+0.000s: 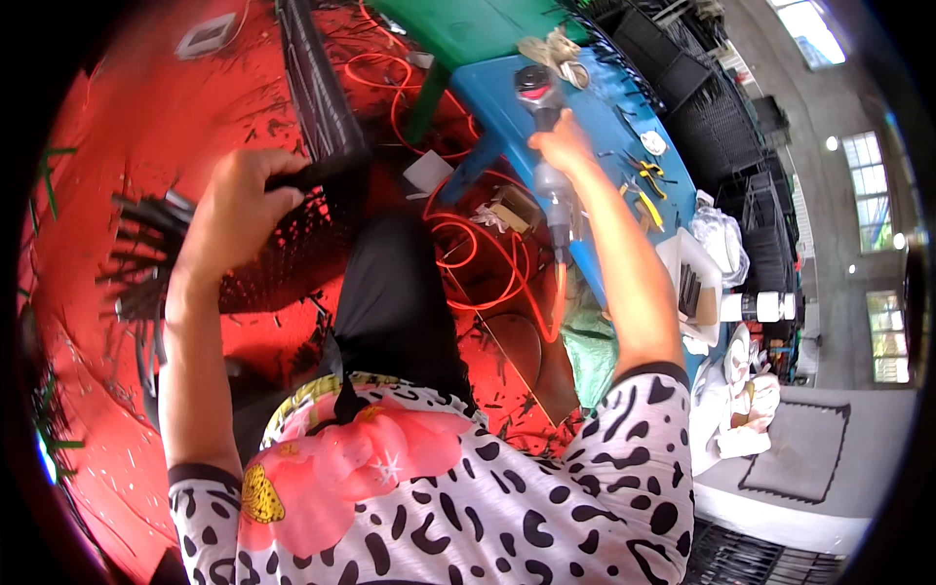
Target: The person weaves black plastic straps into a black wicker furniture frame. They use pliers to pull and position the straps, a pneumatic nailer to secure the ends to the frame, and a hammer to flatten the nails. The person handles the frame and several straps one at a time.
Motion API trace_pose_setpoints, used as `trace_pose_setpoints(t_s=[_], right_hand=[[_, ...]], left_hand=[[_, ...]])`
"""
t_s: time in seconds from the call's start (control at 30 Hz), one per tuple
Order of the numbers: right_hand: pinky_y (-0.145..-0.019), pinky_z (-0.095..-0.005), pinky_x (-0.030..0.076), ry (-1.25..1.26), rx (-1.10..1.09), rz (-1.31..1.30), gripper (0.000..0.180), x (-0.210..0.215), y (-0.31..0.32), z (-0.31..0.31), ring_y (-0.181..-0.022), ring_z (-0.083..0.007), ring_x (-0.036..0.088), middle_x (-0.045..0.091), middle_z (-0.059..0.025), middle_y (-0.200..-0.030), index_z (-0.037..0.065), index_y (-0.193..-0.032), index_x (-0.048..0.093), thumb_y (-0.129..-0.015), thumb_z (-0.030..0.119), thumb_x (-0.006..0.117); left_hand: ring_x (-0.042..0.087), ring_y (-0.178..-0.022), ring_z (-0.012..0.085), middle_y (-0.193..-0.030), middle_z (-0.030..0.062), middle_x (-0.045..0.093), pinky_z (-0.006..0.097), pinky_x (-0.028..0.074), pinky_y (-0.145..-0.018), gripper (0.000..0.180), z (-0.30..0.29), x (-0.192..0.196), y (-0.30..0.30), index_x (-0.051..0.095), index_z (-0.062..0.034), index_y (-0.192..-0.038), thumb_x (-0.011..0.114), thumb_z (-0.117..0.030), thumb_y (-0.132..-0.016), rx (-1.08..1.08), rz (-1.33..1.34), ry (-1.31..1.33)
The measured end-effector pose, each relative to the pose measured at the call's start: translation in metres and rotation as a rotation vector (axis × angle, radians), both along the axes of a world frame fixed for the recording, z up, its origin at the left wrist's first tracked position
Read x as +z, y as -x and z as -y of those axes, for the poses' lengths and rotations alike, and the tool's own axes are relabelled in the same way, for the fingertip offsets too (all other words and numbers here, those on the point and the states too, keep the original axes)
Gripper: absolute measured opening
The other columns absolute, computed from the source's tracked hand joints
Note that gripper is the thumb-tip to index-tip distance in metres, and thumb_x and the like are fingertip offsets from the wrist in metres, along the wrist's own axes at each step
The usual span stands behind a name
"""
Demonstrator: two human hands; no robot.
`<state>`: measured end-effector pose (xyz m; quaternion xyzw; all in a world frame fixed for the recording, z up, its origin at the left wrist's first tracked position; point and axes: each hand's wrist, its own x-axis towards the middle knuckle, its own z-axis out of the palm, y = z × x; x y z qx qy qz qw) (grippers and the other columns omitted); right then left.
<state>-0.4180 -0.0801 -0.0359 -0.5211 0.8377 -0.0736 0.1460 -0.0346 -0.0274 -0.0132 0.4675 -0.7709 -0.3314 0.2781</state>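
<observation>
My left hand (242, 207) has its fingers curled over the near end of a long black woven piece (317, 83), which looks like plastic rattan and runs away from me. Below that hand, a dark perforated or woven part lies in shadow. My right hand (565, 146) is closed around an air tool (546, 107) with a dark, red-ringed head and a grey body. An orange air hose (558, 292) hangs from the tool's lower end. The tool is over the blue table (492, 88); motion blurs it, and whether it touches the tabletop I cannot tell.
Yellow-handled pliers (648, 175), work gloves (556, 49) and a white bin (687, 278) are on the blue table. Orange hose coils and black scraps litter the red floor (175, 117). A bundle of black strips (146, 244) lies at left. Black woven furniture (721, 122) is stacked at right.
</observation>
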Motion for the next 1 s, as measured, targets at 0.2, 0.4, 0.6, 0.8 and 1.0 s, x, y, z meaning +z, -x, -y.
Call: trace_pose_setpoints(t_s=[0.2, 0.4, 0.6, 0.8, 1.0], right_hand=[[-0.094, -0.0426, 0.046, -0.01, -0.086, -0.138, 0.071, -0.016, -0.001, 0.027, -0.113, -0.0342, 0.057, 0.057, -0.0238, -0.121, -0.007, -0.138, 0.024, -0.08, 0.017, 0.057], [-0.09, -0.0462, 0.047, 0.411, -0.048, -0.105, 0.067, -0.027, 0.068, 0.025, -0.106, -0.0387, 0.059, 0.06, -0.024, -0.113, 0.004, -0.132, 0.041, -0.08, 0.039, 0.066], [-0.097, -0.0438, 0.042, 0.138, -0.226, -0.555, 0.076, -0.025, 0.17, -0.064, -0.116, -0.0326, 0.053, 0.059, -0.018, -0.121, 0.002, -0.123, 0.051, -0.068, 0.05, 0.073], [-0.096, -0.0418, 0.043, -0.085, -0.417, -0.343, 0.083, -0.028, 0.184, -0.092, -0.115, -0.0303, 0.055, 0.058, -0.0174, -0.123, 0.002, -0.123, 0.05, -0.064, 0.054, 0.075], [-0.089, -0.0414, 0.048, 0.445, -0.238, -0.331, 0.062, -0.026, 0.181, -0.098, -0.103, -0.0352, 0.059, 0.061, -0.0214, -0.11, 0.002, -0.122, 0.05, -0.071, 0.032, 0.068]], left_hand=[[0.059, -0.07, 0.0124, -0.076, 0.0085, 0.062, 0.028, 0.047, -0.067, 0.029, -0.01, 0.004, -0.003, 0.065, 0.0034, -0.099, 0.059, 0.0, -0.071, 0.105, -0.005, -0.064], [0.057, -0.076, 0.0105, -0.082, 0.0049, 0.061, 0.023, 0.045, -0.072, 0.032, -0.014, 0.01, -0.003, 0.062, 0.0053, -0.102, 0.057, 0.002, -0.071, 0.063, -0.017, -0.053], [0.059, -0.073, 0.0207, -0.078, 0.0136, 0.061, 0.028, 0.045, -0.071, 0.029, -0.018, 0.008, -0.002, 0.062, 0.0064, -0.096, 0.059, 0.002, -0.067, 0.135, 0.054, 0.014], [0.059, -0.073, 0.02, -0.078, 0.0133, 0.061, 0.029, 0.045, -0.07, 0.03, -0.018, 0.008, 0.0, 0.062, 0.0064, -0.094, 0.06, 0.003, -0.065, 0.115, -0.028, -0.004], [0.057, -0.073, 0.017, -0.08, 0.0117, 0.062, 0.028, 0.044, -0.07, 0.031, -0.011, 0.004, 0.009, 0.061, 0.0064, -0.099, 0.064, -0.003, -0.069, 0.14, -0.069, 0.004]])
